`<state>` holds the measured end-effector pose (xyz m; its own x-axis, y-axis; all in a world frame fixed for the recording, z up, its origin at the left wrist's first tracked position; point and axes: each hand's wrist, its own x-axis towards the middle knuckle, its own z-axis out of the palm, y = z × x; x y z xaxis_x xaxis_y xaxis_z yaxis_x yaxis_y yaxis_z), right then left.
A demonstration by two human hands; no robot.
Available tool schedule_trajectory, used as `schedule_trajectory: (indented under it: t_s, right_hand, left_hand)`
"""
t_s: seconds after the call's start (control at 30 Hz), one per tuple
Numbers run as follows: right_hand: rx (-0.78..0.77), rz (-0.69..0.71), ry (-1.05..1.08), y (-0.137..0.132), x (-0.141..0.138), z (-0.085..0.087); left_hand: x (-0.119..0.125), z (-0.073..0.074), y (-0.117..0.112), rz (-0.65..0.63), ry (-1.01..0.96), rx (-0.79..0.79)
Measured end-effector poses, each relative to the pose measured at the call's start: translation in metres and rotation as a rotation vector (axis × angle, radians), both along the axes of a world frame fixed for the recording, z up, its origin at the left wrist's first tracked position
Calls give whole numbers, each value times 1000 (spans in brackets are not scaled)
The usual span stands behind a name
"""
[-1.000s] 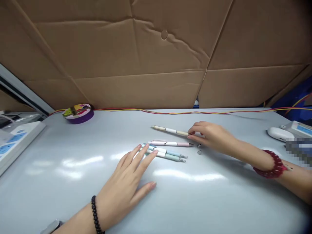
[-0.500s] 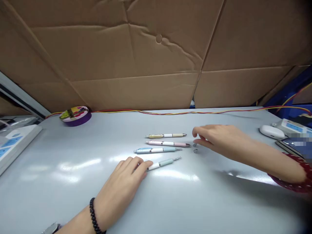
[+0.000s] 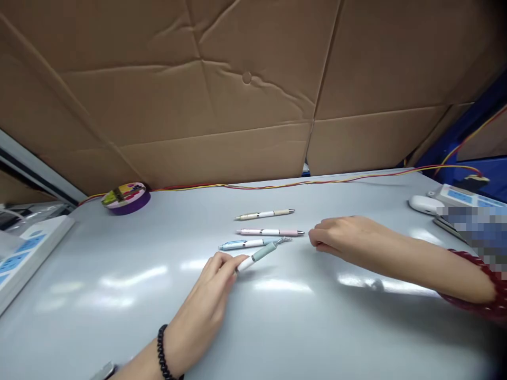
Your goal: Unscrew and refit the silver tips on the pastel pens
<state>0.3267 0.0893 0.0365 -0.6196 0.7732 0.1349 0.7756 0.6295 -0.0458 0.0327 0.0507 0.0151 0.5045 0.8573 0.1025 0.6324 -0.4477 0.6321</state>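
Observation:
My left hand (image 3: 206, 295) pinches the white barrel of a pale green pen (image 3: 263, 252) between thumb and fingers. The pen slants up to the right, its narrow clear-and-silver front end bare, crossing in front of the light blue pen (image 3: 243, 244). That blue pen lies on the table, its front end partly hidden. Beyond it lie a pink pen (image 3: 271, 232) and a beige pen (image 3: 265, 214), both with metal tips. My right hand (image 3: 340, 235) rests at the table just right of the pink pen's tip, fingers pressed together. Whatever is in those fingers is hidden.
A purple round box (image 3: 129, 205) sits at the back left. White power strips (image 3: 35, 253) lie at both sides. At the right are a white mouse-like case (image 3: 425, 204) and a phone-like device (image 3: 451, 229). Red and yellow wires (image 3: 269, 184) run along the cardboard (image 3: 214, 153).
My left hand has raised the green pen's front end off the table. My right hand's fingers have closed and come down where two small metal pieces lay; those pieces no longer show.

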Motion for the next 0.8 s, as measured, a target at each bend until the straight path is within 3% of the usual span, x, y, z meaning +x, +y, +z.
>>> schedule_trajectory:
  t_s: [0.13, 0.23, 0.43, 0.8]
  right_hand:
    - [-35, 51, 196, -13, -11, 16]
    - [-68, 61, 434, -25, -20, 11]
    - [-120, -76, 649, -49, -27, -4]
    - [-292, -34, 749, -57, -29, -10]
  left_hand:
    - [0, 4, -6, -4, -60, -48]
    - [2, 2, -8, -30, 4, -3]
    - [4, -8, -9, -97, 144, 108]
    - [7, -9, -10, -140, 193, 158]
